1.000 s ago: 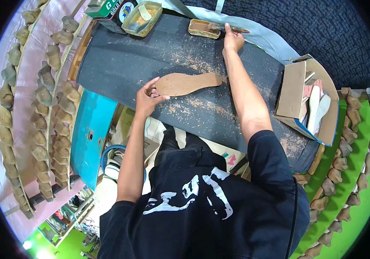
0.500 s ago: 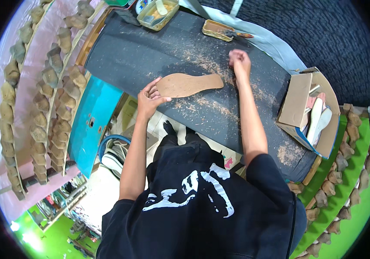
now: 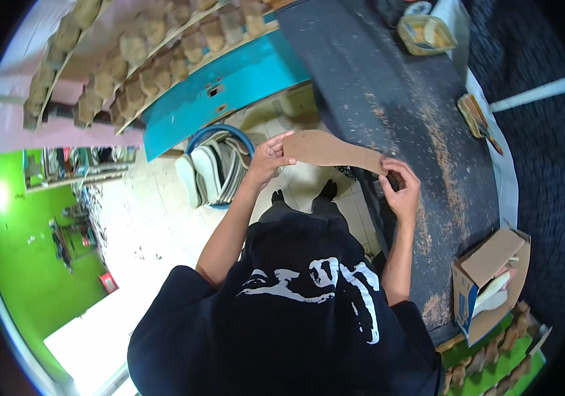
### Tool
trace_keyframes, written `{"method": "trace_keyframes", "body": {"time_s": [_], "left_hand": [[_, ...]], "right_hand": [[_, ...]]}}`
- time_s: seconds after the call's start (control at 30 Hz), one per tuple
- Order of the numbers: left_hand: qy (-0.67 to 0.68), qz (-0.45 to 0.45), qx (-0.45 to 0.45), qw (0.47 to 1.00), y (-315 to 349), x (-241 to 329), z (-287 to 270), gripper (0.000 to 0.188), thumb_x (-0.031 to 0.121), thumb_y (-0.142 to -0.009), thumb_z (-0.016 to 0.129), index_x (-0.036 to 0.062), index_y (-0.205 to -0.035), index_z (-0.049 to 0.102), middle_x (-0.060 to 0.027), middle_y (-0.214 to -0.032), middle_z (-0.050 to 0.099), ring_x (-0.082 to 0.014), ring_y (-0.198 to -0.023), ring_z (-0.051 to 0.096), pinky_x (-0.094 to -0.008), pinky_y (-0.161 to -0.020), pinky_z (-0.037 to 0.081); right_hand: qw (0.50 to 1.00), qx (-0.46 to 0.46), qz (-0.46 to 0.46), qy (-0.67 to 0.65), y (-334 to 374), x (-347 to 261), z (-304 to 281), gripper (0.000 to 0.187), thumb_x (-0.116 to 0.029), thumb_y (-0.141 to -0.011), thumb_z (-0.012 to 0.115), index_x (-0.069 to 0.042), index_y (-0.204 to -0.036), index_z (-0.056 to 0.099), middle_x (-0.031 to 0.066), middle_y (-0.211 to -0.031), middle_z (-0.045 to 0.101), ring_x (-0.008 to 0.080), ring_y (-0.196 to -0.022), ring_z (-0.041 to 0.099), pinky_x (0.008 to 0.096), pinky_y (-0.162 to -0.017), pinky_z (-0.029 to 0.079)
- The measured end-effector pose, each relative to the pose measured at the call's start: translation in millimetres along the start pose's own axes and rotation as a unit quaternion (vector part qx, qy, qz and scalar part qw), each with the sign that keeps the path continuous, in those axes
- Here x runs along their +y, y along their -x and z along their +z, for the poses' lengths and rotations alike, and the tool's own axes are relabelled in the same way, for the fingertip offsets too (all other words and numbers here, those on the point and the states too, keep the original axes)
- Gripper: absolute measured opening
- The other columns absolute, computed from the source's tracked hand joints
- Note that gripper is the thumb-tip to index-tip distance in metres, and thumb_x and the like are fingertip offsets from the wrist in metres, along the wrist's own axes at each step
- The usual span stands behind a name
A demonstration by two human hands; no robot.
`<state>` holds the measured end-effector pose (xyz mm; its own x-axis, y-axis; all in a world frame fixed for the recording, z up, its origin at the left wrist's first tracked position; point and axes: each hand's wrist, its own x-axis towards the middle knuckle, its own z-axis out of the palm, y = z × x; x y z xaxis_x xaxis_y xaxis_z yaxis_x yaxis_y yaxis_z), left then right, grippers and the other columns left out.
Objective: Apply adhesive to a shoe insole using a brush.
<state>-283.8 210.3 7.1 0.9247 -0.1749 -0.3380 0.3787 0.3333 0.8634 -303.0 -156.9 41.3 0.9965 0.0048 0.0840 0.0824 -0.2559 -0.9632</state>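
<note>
At a dark table, curled hands pinch a tan sole, white print on the shirt.

Right hand: now grasps brown sole's narrow end, centre right | work table: now shifted rightward in frame

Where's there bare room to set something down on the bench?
Best: bench between teal board and tub, only lightly flecked. Also its right edge, between tray and box. Crowded: shavings run along the middle; right hand and insole hang over the left edge.
</note>
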Motion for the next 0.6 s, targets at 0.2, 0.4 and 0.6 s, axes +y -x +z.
{"method": "trace_keyframes", "body": {"time_s": [0.2, 0.4, 0.6], "left_hand": [[0.144, 0.048, 0.084, 0.985, 90.2, -27.1, -94.8, 0.066, 0.001, -0.095, 0.072, -0.0045, -0.155, 0.046, -0.015, -0.146, 0.061, -0.0205, -0.126, 0.065, -0.0356, -0.107, 0.054], [0.178, 0.014, 0.26, 0.949, 164.3, -55.6, -181.8, 0.052, 0.017, -0.107, 0.065, -0.0017, -0.153, 0.05, -0.0117, -0.135, 0.067, -0.0181, -0.115, 0.068, -0.0347, -0.105, 0.056], [0.093, -0.029, 0.395, 0.914, 200.0, -59.2, -285.0, 0.056, 0.024, -0.105, 0.071, 0.0029, -0.153, 0.052, -0.002, -0.117, 0.068, -0.0119, -0.102, 0.067, -0.0317, -0.091, 0.057]], "right_hand": [[0.978, -0.107, -0.156, 0.084, -15.2, -34.2, 102.7, 0.02, 0.005, -0.079, 0.078, 0.0, -0.098, 0.075, 0.0135, -0.106, 0.077, 0.0313, -0.106, 0.074, 0.0395, -0.096, 0.057], [0.97, -0.202, -0.111, 0.072, 0.6, -51.5, 221.0, 0.017, 0.003, -0.085, 0.076, 0.001, -0.101, 0.074, 0.0143, -0.098, 0.075, 0.0295, -0.092, 0.074, 0.0366, -0.084, 0.058], [0.961, -0.26, 0.088, 0.025, 57.0, -30.8, 348.6, 0.027, 0.005, -0.088, 0.075, 0.0, -0.114, 0.069, 0.0117, -0.097, 0.068, 0.0227, -0.082, 0.072, 0.0341, -0.076, 0.06]]}}
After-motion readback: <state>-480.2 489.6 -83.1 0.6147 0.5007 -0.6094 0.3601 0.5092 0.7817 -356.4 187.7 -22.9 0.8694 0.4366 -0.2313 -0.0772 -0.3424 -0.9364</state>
